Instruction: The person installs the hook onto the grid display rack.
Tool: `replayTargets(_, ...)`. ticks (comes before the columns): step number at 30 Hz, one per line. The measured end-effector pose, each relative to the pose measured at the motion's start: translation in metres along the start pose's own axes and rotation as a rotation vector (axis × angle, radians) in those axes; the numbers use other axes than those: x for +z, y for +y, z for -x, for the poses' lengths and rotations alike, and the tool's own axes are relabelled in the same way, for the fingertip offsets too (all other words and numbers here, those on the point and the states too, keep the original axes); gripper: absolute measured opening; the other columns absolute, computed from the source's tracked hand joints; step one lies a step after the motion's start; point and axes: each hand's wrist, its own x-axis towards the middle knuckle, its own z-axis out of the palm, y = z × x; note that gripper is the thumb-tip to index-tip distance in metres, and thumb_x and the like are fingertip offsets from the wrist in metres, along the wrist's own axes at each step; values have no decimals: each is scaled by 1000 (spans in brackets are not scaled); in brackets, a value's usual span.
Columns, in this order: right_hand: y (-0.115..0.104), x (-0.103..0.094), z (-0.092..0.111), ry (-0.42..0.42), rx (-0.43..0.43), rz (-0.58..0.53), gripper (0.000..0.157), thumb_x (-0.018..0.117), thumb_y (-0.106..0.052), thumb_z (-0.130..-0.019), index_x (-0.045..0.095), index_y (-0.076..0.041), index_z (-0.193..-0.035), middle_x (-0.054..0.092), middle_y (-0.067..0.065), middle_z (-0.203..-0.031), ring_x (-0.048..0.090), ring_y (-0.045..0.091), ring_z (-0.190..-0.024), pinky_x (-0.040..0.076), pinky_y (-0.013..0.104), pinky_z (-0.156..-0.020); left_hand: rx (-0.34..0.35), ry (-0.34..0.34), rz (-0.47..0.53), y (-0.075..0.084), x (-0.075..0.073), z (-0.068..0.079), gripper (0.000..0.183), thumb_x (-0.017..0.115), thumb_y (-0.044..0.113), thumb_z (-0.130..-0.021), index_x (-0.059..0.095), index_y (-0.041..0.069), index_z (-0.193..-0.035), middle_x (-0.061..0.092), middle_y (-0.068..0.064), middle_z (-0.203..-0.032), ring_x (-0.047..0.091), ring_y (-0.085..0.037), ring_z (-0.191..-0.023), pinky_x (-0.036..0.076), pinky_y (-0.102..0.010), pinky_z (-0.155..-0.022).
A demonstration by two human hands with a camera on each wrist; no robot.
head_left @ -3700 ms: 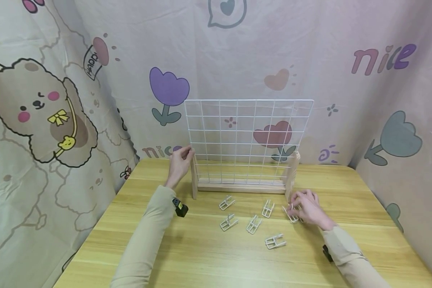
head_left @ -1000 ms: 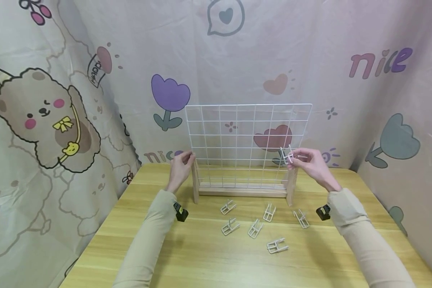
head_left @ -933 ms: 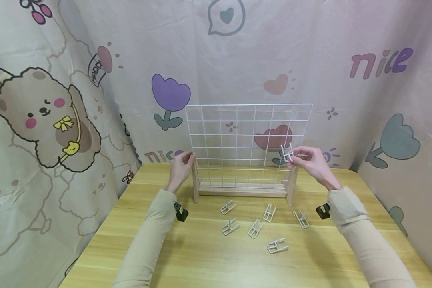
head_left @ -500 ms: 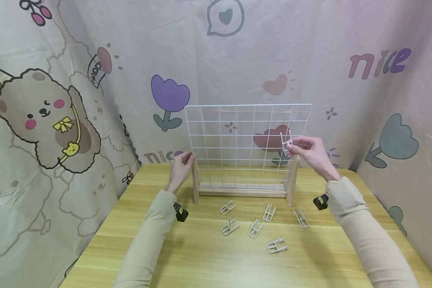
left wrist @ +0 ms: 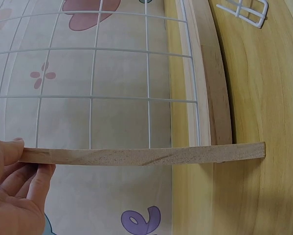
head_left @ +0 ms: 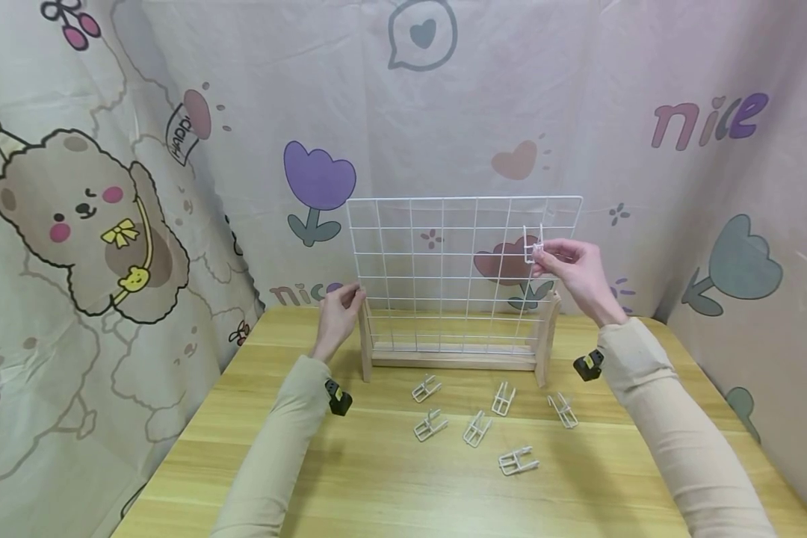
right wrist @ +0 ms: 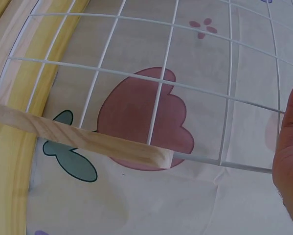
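Note:
A white wire grid (head_left: 444,254) stands upright in a pale wooden stand. With thumb and fingers my left hand (head_left: 335,321) pinches the top of the stand's left upright (left wrist: 136,155); the left wrist view shows the thumb on one face and fingers on the other. My right hand (head_left: 578,275) pinches a small white wire hook (head_left: 526,248), prongs up, which overlaps the grid's upper right part in the head view. In the right wrist view, part of the right hand (right wrist: 289,156) shows at the right edge, beyond the right upright (right wrist: 87,138), and the hook is hidden.
Several white hooks like the held one lie on the wooden table (head_left: 376,478) in front of the stand, one of them (head_left: 518,461) nearest the front and another (head_left: 563,410) at the right. A patterned curtain (head_left: 430,127) hangs close behind the grid.
My right hand has picked a hook off the table and lifted it up along the grid's right side, higher still over the last second. The left hand keeps its hold on the left upright.

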Motion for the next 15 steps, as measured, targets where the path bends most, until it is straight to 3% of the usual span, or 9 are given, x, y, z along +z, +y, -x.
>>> replayTargets(8, -1, 5, -4, 8, -12, -73, 10, 69, 2, -91, 73, -5, -97, 78, 0, -81, 74, 9, -66, 63, 21, -71, 1, -2, 0, 1, 0, 1, 37, 60, 14, -102, 59, -4, -135, 65, -25, -132, 66, -37, -121, 56, -43, -102)
replayTargets(15, 2, 8, -7, 26, -42, -106, 11, 69, 3, -91, 74, -7, -92, 78, 1, -80, 74, 10, -65, 63, 20, -66, -4, -8, -4, 0, -1, 1, 37, 60, 17, -102, 61, -2, -134, 66, -23, -131, 66, -36, -121, 56, -44, -103)
